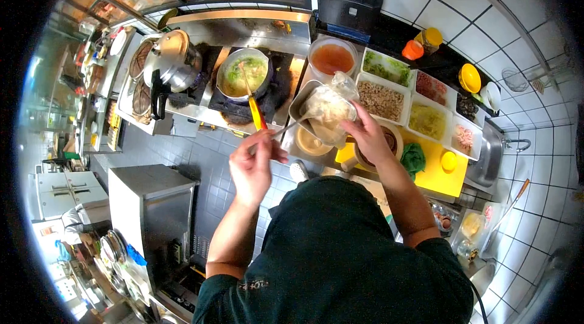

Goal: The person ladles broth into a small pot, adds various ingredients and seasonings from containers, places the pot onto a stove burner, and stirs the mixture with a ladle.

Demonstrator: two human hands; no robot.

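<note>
My left hand [252,163] is closed on a thin metal spoon [292,127], whose far end reaches into a square metal container [298,102]. Inside that container is a clear plastic bag [345,88] with a pale, powdery substance [325,110]. The fingers of my right hand [367,132] grip the bag and container at the right side. Just beyond my left hand, a yellow-handled utensil [256,114] leans in a pot [245,74] of greenish soup on the stove; its handle end overlaps my fingers in this view.
A pressure cooker [173,59] stands left of the pot. To the right are a bowl of orange liquid [333,58], trays of chopped greens [386,68] and minced food [381,101], a yellow cutting board [438,179] and a sink [488,163]. A steel cabinet [152,181] stands behind at left.
</note>
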